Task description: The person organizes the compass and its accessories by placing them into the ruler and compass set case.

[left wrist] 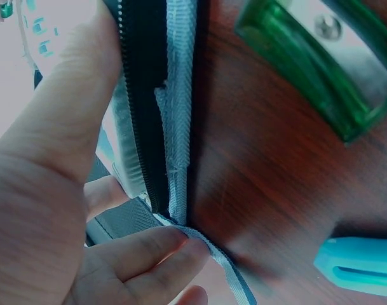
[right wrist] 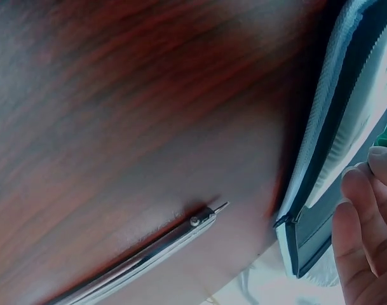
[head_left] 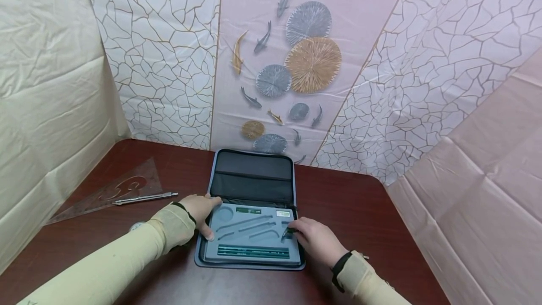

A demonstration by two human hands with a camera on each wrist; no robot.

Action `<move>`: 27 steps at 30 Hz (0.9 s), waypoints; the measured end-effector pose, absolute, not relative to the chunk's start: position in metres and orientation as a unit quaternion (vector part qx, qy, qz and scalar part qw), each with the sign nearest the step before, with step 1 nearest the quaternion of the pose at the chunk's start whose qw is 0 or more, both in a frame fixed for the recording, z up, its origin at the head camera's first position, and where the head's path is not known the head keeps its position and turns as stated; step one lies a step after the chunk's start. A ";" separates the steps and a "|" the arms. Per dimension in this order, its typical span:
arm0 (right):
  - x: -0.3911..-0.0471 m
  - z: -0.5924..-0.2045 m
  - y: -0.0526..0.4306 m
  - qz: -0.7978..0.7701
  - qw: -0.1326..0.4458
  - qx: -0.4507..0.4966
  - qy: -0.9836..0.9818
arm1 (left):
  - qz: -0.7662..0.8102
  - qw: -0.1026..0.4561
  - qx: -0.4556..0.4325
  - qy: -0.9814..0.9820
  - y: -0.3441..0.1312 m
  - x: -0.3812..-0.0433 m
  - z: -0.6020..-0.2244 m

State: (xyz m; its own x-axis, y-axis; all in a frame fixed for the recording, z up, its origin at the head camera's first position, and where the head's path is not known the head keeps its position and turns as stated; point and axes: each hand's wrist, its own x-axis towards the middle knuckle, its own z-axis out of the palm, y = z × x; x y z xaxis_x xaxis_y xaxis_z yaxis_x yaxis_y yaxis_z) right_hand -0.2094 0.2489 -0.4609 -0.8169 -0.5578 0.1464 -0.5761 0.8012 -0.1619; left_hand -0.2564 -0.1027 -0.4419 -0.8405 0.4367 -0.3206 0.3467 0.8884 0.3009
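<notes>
An open zip case (head_left: 250,267) holds a grey moulded tray (head_left: 254,218) with shaped recesses. Green pencils (head_left: 254,251) lie along the tray's front, and a small green box (head_left: 248,210) sits at its back. My left hand (head_left: 199,211) rests on the case's left edge, its thumb over the tray side and other fingers by the hinge corner. At the tray's right side my right hand (head_left: 317,239) pinches a small green piece (right wrist: 385,136) between thumb and fingers, over a recess; most of the piece is hidden.
A clear set square (head_left: 127,187) and a silver compass (head_left: 146,198) lie at the left. A green sharpener (left wrist: 320,70) and a light-blue object (left wrist: 358,267) sit left of the case. Right of it lies a metal compass (right wrist: 149,254) with a needle point.
</notes>
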 end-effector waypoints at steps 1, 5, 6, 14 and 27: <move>-0.209 -0.460 0.249 0.099 0.046 0.302 -0.947 | 0.115 0.192 0.205 0.953 -0.103 -0.257 -0.443; -0.207 -0.461 0.248 0.095 0.045 0.310 -0.945 | 0.116 0.190 0.205 0.953 -0.102 -0.258 -0.444; -0.207 -0.461 0.248 0.093 0.044 0.311 -0.945 | 0.115 0.189 0.204 0.954 -0.102 -0.258 -0.445; -0.208 -0.465 0.247 0.080 0.039 0.317 -0.944 | 0.115 0.188 0.206 0.954 -0.102 -0.256 -0.443; -0.205 -0.463 0.243 0.011 0.090 0.393 -0.915 | 0.107 0.190 0.209 0.953 -0.103 -0.259 -0.448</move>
State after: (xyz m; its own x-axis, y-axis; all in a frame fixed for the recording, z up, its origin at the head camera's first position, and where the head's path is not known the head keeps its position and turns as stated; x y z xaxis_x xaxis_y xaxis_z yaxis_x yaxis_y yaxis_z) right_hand -0.2052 0.2429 -0.4634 -0.6740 -0.7181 0.1735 -0.7219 0.6901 0.0517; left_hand -0.2589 -0.1026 -0.4479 -0.8401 0.4395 -0.3179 0.3578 0.8895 0.2842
